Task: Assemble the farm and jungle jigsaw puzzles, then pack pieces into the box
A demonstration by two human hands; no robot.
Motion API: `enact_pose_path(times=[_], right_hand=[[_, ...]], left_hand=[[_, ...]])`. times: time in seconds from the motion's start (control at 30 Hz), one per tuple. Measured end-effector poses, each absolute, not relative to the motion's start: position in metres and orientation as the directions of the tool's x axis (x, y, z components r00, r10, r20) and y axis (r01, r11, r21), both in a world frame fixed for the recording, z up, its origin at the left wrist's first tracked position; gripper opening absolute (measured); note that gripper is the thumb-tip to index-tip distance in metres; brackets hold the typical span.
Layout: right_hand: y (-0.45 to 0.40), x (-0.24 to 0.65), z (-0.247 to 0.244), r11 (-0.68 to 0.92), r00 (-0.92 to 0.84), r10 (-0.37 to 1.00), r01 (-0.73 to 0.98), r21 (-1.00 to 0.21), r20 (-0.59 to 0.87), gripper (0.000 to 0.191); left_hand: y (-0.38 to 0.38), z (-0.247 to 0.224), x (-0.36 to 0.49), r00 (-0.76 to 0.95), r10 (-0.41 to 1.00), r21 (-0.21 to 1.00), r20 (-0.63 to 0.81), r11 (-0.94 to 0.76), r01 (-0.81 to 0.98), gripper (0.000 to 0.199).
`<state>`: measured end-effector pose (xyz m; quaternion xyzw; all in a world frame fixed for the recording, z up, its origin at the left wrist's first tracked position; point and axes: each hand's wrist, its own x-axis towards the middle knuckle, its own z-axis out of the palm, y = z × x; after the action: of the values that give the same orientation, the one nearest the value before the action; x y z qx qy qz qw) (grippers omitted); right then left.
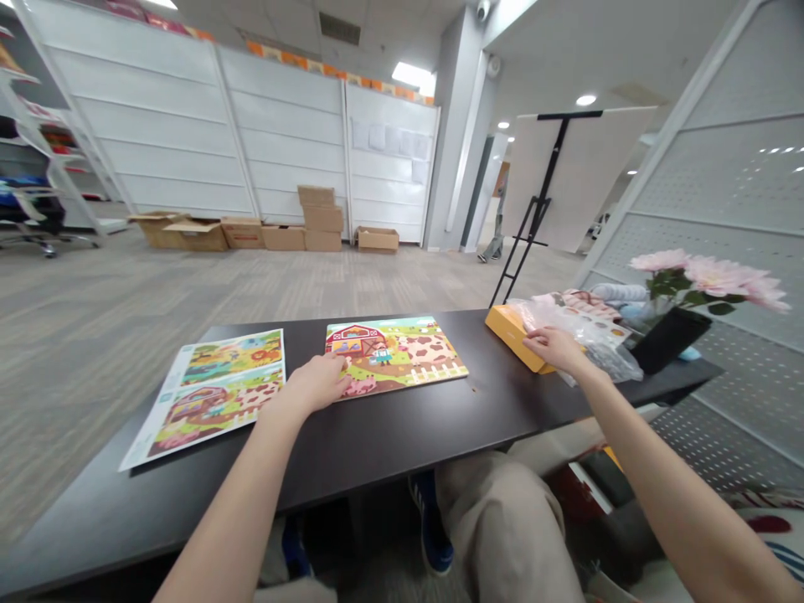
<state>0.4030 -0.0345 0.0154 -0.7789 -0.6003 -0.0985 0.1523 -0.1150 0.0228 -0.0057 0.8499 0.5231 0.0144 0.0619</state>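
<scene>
One farm picture (pixel 405 356) lies flat near the middle of a dark table (pixel 389 444). It looks complete: its scene runs across with no visible gap, much like the lower scene on the printed sheet (pixel 207 400) to its left. What is left to do does not show. The left hand (pixel 319 381) rests, fingers loosely bent, on the picture's left edge; well apart from it, the right hand (pixel 556 346) is at the yellow box (pixel 512 339), fingers curled. I cannot tell whether either pinches anything. Clear plastic (pixel 606 360) and pink flowers (pixel 716 275) crowd the table's right end. Across the grey floor (pixel 301 289), cardboard boxes (pixel 323 219) line white panels (pixel 188 117).
</scene>
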Motion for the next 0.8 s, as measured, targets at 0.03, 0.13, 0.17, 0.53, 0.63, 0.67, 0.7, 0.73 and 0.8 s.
enact_pose_path(times=[0.03, 0.13, 0.17, 0.53, 0.63, 0.67, 0.7, 0.73, 0.8], right_hand=[[-0.034, 0.407, 0.015, -0.212, 0.24, 0.925, 0.969, -0.125, 0.293, 0.037], [-0.035, 0.41, 0.015, -0.226, 0.24, 0.941, 0.97, -0.085, 0.24, 0.04], [-0.035, 0.408, 0.016, -0.255, 0.265, 0.929, 0.964, -0.071, 0.259, 0.04], [-0.066, 0.232, 0.108, 0.295, 0.134, 0.369, 0.922, -0.253, 0.92, 0.014], [-0.073, 0.167, 0.132, 0.598, 0.239, 0.318, 0.701, -0.389, 0.918, 0.011], [-0.072, 0.151, 0.136, 0.662, 0.287, 0.326, 0.611, -0.434, 0.901, 0.011], [-0.069, 0.139, 0.136, 0.696, 0.344, 0.35, 0.527, -0.488, 0.871, 0.012], [-0.064, 0.129, 0.133, 0.717, 0.382, 0.389, 0.446, -0.535, 0.839, 0.013], [-0.049, 0.118, 0.121, 0.713, 0.427, 0.497, 0.296, -0.636, 0.756, 0.016]], left_hand=[[0.022, -0.005, -0.115, 0.454, 0.89, 0.121, -0.041, -0.446, 0.887, 0.038], [0.02, -0.004, -0.116, 0.455, 0.89, 0.113, -0.04, -0.448, 0.887, 0.039], [0.019, -0.004, -0.116, 0.456, 0.889, 0.113, -0.038, -0.449, 0.886, 0.039], [0.019, 0.003, -0.114, 0.426, 0.902, 0.292, 0.066, -0.426, 0.856, 0.042], [0.014, 0.015, -0.111, 0.46, 0.873, 0.486, 0.162, -0.477, 0.733, 0.039], [0.011, 0.02, -0.111, 0.463, 0.866, 0.576, 0.189, -0.479, 0.662, 0.042], [0.009, 0.023, -0.111, 0.454, 0.866, 0.674, 0.208, -0.464, 0.576, 0.047], [0.007, 0.026, -0.111, 0.437, 0.872, 0.77, 0.22, -0.431, 0.471, 0.056], [0.004, 0.03, -0.113, 0.396, 0.892, 0.92, 0.22, -0.325, 0.22, 0.074]])
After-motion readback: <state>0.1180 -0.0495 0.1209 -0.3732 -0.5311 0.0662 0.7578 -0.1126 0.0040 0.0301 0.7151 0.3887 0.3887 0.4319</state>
